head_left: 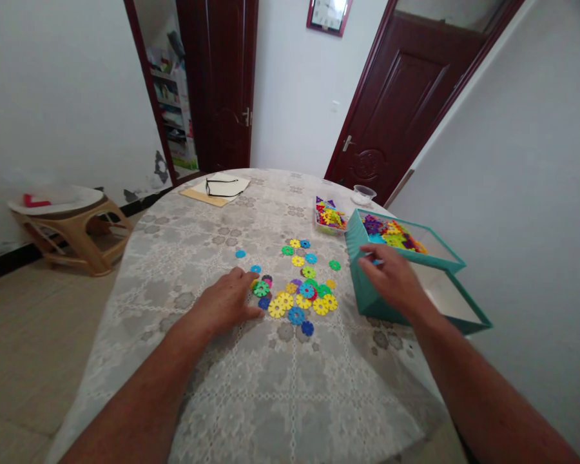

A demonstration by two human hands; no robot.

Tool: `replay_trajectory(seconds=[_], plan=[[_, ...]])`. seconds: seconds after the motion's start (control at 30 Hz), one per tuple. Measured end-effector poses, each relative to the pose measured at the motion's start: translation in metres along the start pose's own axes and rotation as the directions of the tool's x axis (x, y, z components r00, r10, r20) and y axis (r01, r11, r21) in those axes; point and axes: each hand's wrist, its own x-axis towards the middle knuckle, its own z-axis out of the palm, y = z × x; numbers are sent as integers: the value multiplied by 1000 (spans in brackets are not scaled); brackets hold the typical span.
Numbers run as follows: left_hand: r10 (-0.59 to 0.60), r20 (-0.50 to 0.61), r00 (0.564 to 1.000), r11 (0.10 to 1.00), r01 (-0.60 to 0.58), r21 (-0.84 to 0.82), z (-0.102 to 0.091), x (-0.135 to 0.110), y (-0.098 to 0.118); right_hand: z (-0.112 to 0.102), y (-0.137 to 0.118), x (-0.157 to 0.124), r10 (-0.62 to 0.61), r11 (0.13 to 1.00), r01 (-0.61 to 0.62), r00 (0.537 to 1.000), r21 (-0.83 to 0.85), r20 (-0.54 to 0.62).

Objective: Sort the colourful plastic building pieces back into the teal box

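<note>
The left hand [228,300], grip spread and released, is at the left edge of the plastic discs [305,290] on the tabletop [290,399]. The right hand [392,277] is at the teal box [366,300]; its grip state cannot be determined.

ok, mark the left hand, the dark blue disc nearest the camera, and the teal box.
Left hand [228,298]: head view, back of the hand.
Dark blue disc [307,328]: head view, middle of its face.
Teal box [356,258]: head view, outer wall.

Head-worn view, facing forward, tilted down, near table [251,399]
</note>
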Motion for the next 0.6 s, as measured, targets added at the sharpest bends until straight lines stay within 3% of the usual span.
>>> replay_trajectory(seconds=[0.1,0.23,0.37,0.6], plan=[[-27,15,1000,997,26,70,1,-3,10,49,-39,-59,-172,985,171,976,23,130],[-40,-22,999,994,42,102,6,-2,24,98,-44,-98,-75,992,96,972,-85,222],[-10,-48,999,994,15,104,14,1,27,119,-46,-93,-22,988,60,967,-143,253],[7,-91,996,996,2,89,21,6,24,152,-85,-56,-136,990,141,967,-10,214]])
